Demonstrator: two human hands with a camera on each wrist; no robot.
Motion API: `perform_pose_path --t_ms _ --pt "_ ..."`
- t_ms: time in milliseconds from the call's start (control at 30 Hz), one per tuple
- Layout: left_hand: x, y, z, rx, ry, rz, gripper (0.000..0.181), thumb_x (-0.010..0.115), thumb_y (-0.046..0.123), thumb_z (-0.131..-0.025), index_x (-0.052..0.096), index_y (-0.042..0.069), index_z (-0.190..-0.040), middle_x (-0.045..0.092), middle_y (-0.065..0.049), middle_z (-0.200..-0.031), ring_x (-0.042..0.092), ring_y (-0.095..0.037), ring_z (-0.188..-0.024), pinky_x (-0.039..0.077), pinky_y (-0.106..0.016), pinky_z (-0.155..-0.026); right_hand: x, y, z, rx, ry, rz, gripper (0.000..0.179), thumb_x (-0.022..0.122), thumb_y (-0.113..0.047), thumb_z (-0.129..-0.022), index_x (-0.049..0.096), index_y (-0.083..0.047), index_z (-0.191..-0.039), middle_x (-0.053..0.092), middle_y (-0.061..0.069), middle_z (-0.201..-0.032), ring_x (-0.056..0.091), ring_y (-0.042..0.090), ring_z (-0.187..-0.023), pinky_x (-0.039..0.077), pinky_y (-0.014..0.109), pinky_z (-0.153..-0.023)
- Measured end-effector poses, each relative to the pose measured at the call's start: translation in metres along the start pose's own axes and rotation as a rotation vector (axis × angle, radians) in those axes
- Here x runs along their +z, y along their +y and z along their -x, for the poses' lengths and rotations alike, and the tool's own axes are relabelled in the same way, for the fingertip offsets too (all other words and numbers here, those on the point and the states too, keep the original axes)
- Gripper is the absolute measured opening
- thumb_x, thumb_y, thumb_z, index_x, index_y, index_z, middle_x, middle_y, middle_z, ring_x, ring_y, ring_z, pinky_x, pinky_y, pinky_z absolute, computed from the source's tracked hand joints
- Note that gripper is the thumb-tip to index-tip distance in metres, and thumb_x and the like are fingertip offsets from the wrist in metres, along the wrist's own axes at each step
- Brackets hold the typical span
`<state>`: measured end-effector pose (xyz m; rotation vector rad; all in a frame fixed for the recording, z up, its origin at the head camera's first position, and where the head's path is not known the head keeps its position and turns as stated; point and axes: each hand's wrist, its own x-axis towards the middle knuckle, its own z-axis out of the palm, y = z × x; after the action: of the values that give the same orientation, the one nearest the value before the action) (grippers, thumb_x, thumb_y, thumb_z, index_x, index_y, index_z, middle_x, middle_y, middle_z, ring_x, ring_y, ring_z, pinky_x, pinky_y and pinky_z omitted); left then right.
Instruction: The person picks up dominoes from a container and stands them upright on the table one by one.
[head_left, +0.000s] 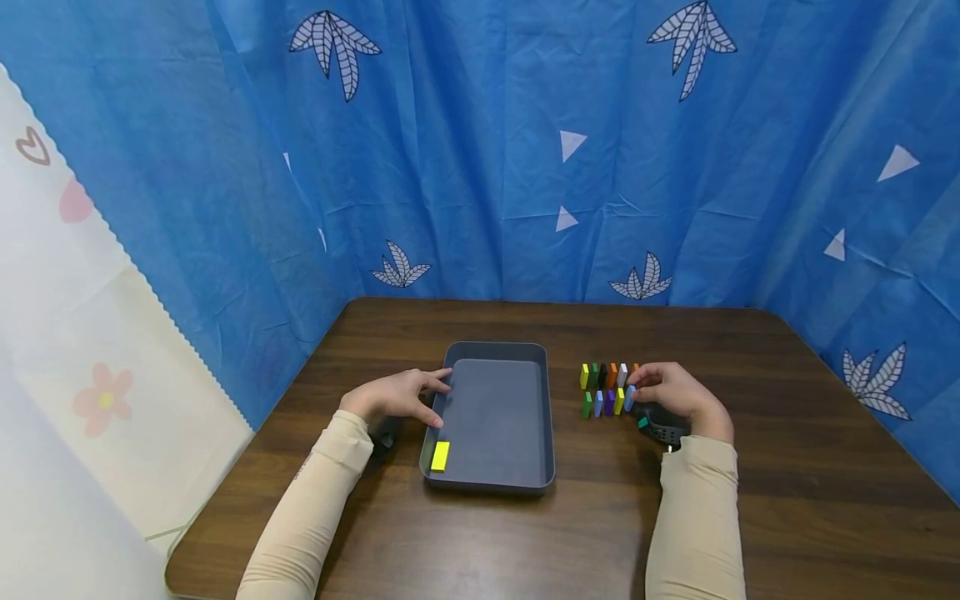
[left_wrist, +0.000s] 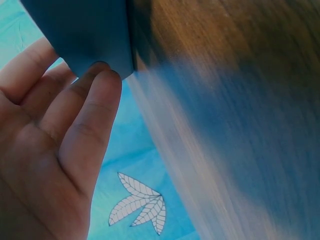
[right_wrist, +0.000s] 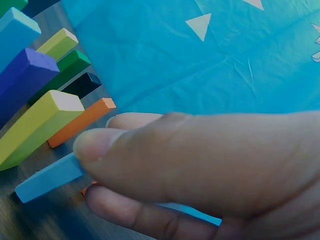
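Note:
A dark grey tray (head_left: 491,483) lies on the table, with one yellow block (head_left: 440,457) flat in its near left corner. My left hand (head_left: 401,395) rests at the tray's left rim, fingers loosely extended; the left wrist view shows the fingertips against the tray's wall (left_wrist: 95,35). To the right of the tray, my right hand (head_left: 678,390) pinches the upper end of a light blue block (right_wrist: 52,176) at the right end of the nearer row. Beside it stand a yellow block (head_left: 618,402), a purple block (head_left: 609,403) and others on end.
Behind the nearer row, a second row holds a yellow block (head_left: 584,376), a green block (head_left: 594,375), a black block (head_left: 602,377), a white block (head_left: 622,375) and orange ones, partly hidden by my right hand. A blue curtain (head_left: 465,167) hangs behind the brown table (head_left: 495,542).

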<state>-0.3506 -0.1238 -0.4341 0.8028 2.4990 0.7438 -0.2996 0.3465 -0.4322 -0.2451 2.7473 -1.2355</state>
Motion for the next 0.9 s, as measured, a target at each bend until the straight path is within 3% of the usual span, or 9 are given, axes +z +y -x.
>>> perform_pose_path --t_ms 400,733,900 --pt "0.0009 0.0007 0.0005 -0.004 0.002 0.012 0.069 0.082 0.032 -0.084 0.056 0.007 -0.142 0.022 -0.005 -0.168 0.024 -0.033 -0.154 0.031 -0.055 -0.12 0.002 0.0001 0.0011 0.012 -0.02 0.001 0.019 0.064 -0.003 -0.094 0.064 0.006 -0.111 0.064 0.018 -0.106 0.058 0.024 -0.092 0.057 0.045 -0.09" --pt "0.0013 -0.0014 -0.0007 -0.006 -0.001 0.002 0.07 0.081 0.034 -0.084 0.056 0.008 -0.143 0.022 -0.004 -0.168 0.023 -0.034 -0.154 0.03 -0.056 -0.12 0.0035 0.0026 -0.0008 -0.014 -0.031 -0.026 0.02 0.063 -0.002 -0.094 0.061 0.006 -0.111 0.063 0.019 -0.107 0.058 0.024 -0.093 0.058 0.038 -0.087" --pt "0.0008 0.0003 0.0003 -0.006 0.0 0.005 0.07 0.082 0.034 -0.084 0.056 0.007 -0.143 0.022 -0.005 -0.168 0.023 -0.034 -0.154 0.03 -0.056 -0.12 0.001 -0.0005 0.0023 -0.011 -0.013 -0.008 0.025 0.065 -0.005 -0.094 0.06 0.006 -0.116 0.062 0.019 -0.109 0.059 0.025 -0.096 0.058 0.041 -0.09"
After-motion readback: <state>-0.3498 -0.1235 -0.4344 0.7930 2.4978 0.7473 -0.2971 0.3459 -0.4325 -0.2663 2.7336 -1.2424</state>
